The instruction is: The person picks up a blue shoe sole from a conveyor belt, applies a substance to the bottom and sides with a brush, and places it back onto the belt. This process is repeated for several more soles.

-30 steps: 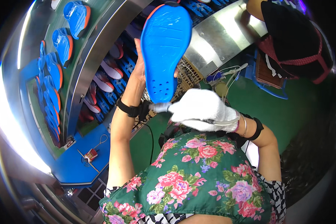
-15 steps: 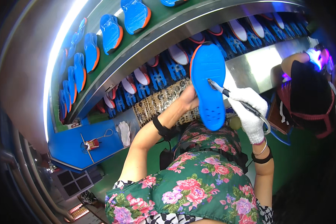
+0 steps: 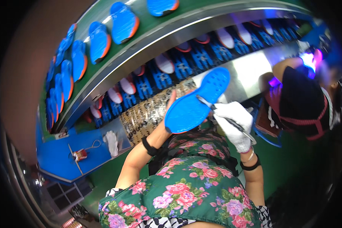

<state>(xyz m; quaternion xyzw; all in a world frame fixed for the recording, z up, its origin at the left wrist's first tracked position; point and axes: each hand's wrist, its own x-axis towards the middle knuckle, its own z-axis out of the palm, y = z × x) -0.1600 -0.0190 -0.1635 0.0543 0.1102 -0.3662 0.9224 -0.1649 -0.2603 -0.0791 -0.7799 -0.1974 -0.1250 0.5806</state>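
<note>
While the left hand (image 3: 170, 103) holds the blue sole (image 3: 188, 114) by its broad end, beyond the floral apron (image 3: 195, 195), its long axis slants lower left to upper right. Gloved right hand (image 3: 235, 117), grip snug round a pen-like tool (image 3: 206, 102), sits right of the sole; tip over its waist, contact unclear.

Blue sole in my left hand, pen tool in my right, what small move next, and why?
Probably steady the blue sole with your left hand and ease the pen-like tool lightly along it: your gloved right hand holds the tool with its tip at the sole's narrow middle, though whether it touches is unclear.
</note>
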